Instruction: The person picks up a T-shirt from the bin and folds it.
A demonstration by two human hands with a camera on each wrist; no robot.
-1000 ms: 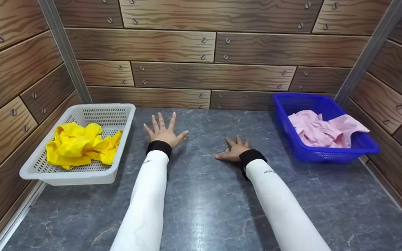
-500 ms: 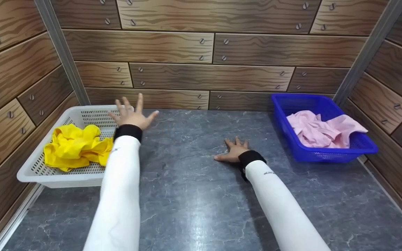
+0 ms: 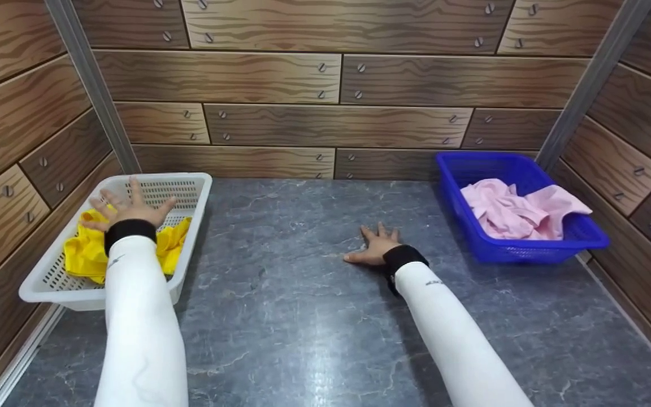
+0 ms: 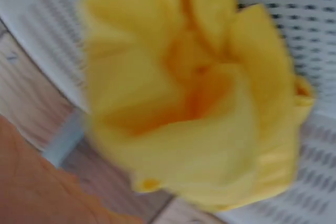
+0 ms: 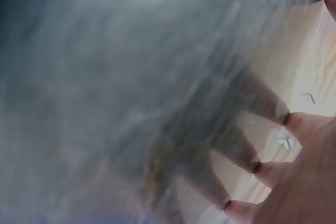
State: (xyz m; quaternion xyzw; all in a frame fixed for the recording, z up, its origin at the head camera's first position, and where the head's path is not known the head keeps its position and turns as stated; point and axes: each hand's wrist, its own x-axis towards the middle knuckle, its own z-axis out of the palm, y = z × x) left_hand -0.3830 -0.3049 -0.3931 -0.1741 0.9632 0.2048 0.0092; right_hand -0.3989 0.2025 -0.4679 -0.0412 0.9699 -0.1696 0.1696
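My left hand (image 3: 132,209), fingers spread, is over the white basket (image 3: 200,212) at the left. Beneath it lies a crumpled yellow cloth (image 3: 85,251), partly hidden by the hand and wrist. The left wrist view shows the same yellow cloth (image 4: 199,119) close up and blurred, with an edge of the hand (image 4: 42,182) at lower left and nothing held. On the grey marbled tabletop (image 3: 280,271), my right hand (image 3: 376,247) rests with its fingers straight and apart. In the right wrist view its fingertips (image 5: 294,121) touch the surface.
A blue basket (image 3: 529,251) holding a crumpled pink cloth (image 3: 520,210) stands at the back right. Wood-patterned panels (image 3: 269,79) wall the tabletop at the back and both sides, with grey metal posts (image 3: 94,85) in the corners.
My left hand has lifted from the tabletop and moved left until it is over the white basket and the yellow cloth. The right hand has stayed in place.
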